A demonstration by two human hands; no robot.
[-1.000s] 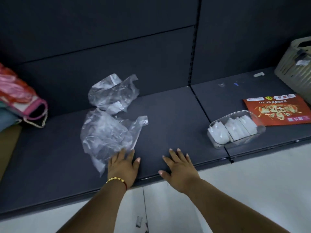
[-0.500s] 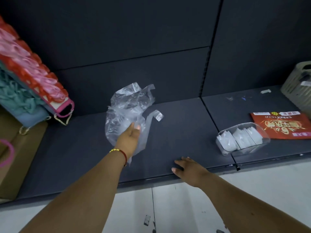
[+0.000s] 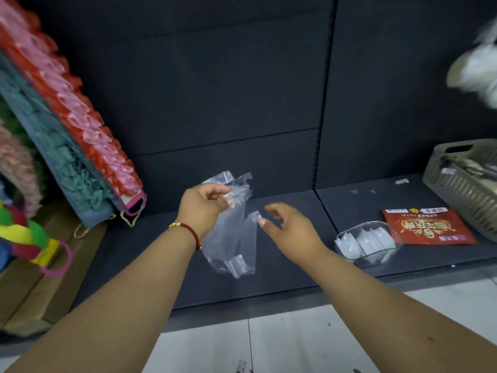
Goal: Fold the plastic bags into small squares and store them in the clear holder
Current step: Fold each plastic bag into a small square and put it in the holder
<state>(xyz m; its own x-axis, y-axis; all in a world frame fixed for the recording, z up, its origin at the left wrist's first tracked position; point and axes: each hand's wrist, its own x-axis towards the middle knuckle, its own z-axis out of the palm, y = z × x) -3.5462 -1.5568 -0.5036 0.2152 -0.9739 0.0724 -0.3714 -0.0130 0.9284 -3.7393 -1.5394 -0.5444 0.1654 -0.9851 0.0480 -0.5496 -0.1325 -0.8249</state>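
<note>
My left hand (image 3: 203, 204) grips the top of a crumpled clear plastic bag (image 3: 230, 238) and holds it above the dark shelf (image 3: 282, 267), so the bag hangs down in front of my wrist. My right hand (image 3: 289, 228) is beside the bag on its right, fingers loosely curled, fingertips at one of the bag's handle strips; whether it pinches the strip I cannot tell. The clear holder (image 3: 368, 244) stands on the shelf to the right with several folded white squares inside. A second bag behind the held one cannot be made out.
A red printed packet (image 3: 427, 226) lies behind the holder, and a beige slatted basket (image 3: 462, 184) stands at the far right. Coloured bags (image 3: 78, 141) lean at the left over cardboard boxes (image 3: 35, 286). The shelf's front edge runs just below my forearms.
My left hand has lifted the bag off the shelf and raised it. My right hand left the shelf's front edge and came up to the bag. The view shifted left and up.
</note>
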